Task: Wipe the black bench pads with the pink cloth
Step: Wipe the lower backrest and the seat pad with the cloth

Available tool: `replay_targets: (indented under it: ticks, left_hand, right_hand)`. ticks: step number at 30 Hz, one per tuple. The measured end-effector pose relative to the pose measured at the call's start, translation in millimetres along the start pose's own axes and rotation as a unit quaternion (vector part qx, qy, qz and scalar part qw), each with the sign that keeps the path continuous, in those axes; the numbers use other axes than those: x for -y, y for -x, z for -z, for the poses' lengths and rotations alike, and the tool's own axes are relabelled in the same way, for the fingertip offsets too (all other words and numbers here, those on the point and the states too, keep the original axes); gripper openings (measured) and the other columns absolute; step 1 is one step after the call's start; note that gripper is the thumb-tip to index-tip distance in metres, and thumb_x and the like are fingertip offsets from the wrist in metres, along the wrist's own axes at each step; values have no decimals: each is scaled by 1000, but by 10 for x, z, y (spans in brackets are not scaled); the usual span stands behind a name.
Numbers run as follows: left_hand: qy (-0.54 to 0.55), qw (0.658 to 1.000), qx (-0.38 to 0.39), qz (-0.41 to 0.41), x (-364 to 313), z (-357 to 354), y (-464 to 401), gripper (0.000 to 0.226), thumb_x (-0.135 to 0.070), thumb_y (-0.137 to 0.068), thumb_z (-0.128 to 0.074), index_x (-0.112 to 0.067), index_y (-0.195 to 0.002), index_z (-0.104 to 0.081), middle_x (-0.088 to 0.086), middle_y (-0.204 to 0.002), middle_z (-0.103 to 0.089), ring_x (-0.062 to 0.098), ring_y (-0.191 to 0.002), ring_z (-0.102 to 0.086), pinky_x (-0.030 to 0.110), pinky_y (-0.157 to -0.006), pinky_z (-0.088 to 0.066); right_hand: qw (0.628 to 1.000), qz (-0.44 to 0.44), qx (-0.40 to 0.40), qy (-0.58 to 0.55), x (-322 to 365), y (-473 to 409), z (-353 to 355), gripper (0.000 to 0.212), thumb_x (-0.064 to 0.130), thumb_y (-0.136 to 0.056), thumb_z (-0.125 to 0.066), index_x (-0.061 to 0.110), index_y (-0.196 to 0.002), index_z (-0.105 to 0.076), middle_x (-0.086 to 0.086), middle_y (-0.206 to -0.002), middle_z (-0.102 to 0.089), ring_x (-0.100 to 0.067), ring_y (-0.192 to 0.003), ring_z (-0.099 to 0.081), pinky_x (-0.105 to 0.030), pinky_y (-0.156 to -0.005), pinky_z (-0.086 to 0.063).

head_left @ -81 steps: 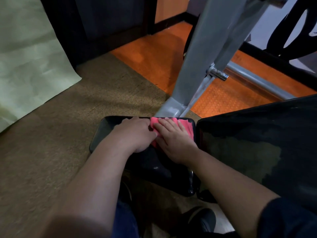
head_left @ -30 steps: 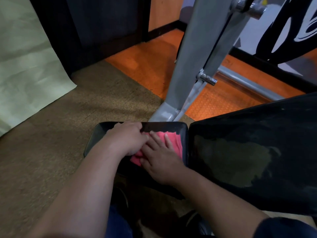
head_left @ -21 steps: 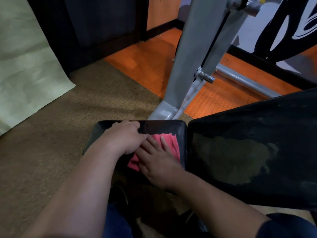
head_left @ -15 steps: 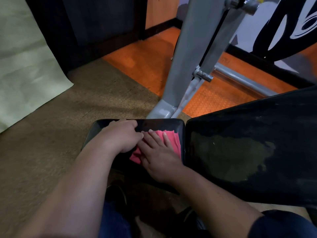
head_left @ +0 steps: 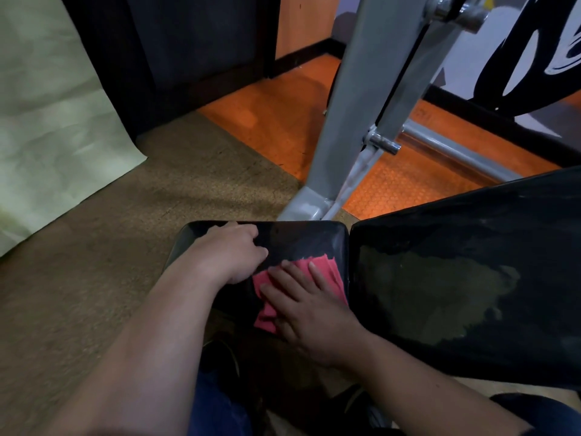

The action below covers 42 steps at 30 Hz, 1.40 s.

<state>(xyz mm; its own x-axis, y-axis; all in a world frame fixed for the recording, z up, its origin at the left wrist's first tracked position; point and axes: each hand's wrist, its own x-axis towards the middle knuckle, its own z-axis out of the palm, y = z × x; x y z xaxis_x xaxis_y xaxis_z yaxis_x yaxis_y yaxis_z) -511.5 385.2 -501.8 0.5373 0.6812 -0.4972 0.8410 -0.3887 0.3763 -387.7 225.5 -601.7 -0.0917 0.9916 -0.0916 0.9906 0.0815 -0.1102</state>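
Observation:
A small black seat pad (head_left: 301,243) lies low in the middle of the view. A folded pink cloth (head_left: 327,273) lies on its right half, near the gap to the large black back pad (head_left: 465,287). My right hand (head_left: 306,309) presses flat on the cloth with straight, spread fingers and covers its middle. My left hand (head_left: 231,254) rests on the seat pad's left part, its fingers curled down on the pad beside the cloth, with nothing visible in it.
A grey metal frame upright (head_left: 342,136) rises just behind the seat pad, with a chrome bar (head_left: 452,152) running to the right. Orange rubber flooring (head_left: 283,121) and brown carpet (head_left: 110,240) surround the bench. Pale green paper (head_left: 47,121) lies at the left.
My right hand has slid the pink cloth toward me, off the far edge to the pad's near right part. The left hand stayed on the pad's left side.

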Motion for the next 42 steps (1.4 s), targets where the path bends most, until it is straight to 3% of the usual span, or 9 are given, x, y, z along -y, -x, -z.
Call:
replay_targets:
  ticks: [3, 8, 12, 17, 22, 26, 31, 36, 42]
  left_hand:
    - [1, 1000, 0, 2, 3, 1, 9, 43, -44, -99, -47, -27, -138, -51, 5, -147, -43, 30, -134, -40, 46, -106, -40]
    - [1, 1000, 4, 3, 45, -5, 8, 43, -43, -99, -47, -26, -139, -50, 5, -148, -42, 30, -134, -39, 47, -107, -40]
    - [1, 1000, -2, 9, 64, 4, -6, 43, -44, -99, -47, -26, -138, -50, 6, -148, -42, 31, -134, -40, 46, -106, -41]
    - [11, 1000, -7, 9, 144, -27, -18, 47, -46, -99, -47, -29, -143, -47, 3, -150, -40, 30, -136, -39, 47, -106, -41]
    - [17, 1000, -7, 9, 233, -44, -32, 48, -47, -98, -48, -29, -142, -48, 3, -148, -41, 30, -136, -40, 47, -107, -41]
    - [20, 1000, -5, 4, 316, -69, -27, 50, -46, -98, -49, -29, -145, -46, 2, -151, -39, 30, -140, -36, 46, -109, -38]
    - [18, 1000, -21, -4, 401, -76, -22, 52, -47, -98, -48, -29, -147, -45, 2, -152, -38, 27, -138, -38, 42, -108, -39]
    - [27, 999, -21, -13, 510, -79, -25, 53, -43, -99, -49, -27, -148, -43, 1, -153, -37, 26, -138, -38, 41, -108, -40]
    - [17, 998, -50, -26, 555, -77, -47, 50, -45, -96, -50, -27, -143, -49, 3, -145, -44, 27, -132, -43, 44, -106, -42]
  right_hand:
    - [997, -59, -7, -39, 196, -159, -15, 62, 45, -102, -28, 25, -160, -19, -5, -170, -12, -26, -157, 3, -60, -122, 5]
    - [997, 59, 5, 46, 47, 65, -52, 64, 47, -100, -34, 24, -158, -25, -9, -168, -20, -31, -156, -9, -55, -121, 0]
    - [999, -32, -5, -16, 210, -157, 8, 62, 46, -102, -32, 26, -159, -20, -6, -170, -11, -27, -157, 3, -61, -122, 4]
    - [996, 74, 25, 33, 109, 31, -43, 68, 42, -94, -40, 25, -159, -24, -8, -169, -16, -31, -157, -6, -55, -122, 2]
    - [999, -24, 0, -24, 309, -192, 3, 63, 44, -100, -32, 26, -159, -21, -6, -170, -13, -28, -157, 1, -60, -122, 6]
    - [997, 73, 26, 23, 198, -50, -77, 66, 43, -94, -35, 26, -158, -27, -8, -168, -20, -31, -156, -10, -57, -124, 1]
    - [998, -49, 3, -28, 213, -322, 45, 63, 45, -100, -26, 30, -160, -17, -1, -170, -10, -24, -157, 3, -59, -123, 1]
    - [999, 35, 31, -8, 109, -168, 25, 62, 45, -100, -29, 29, -159, -23, -3, -170, -14, -25, -157, 0, -55, -124, 2]
    - [999, -36, 8, -27, 264, -458, 39, 61, 46, -103, -27, 30, -160, -16, -1, -171, -7, -23, -157, 4, -57, -123, 5]
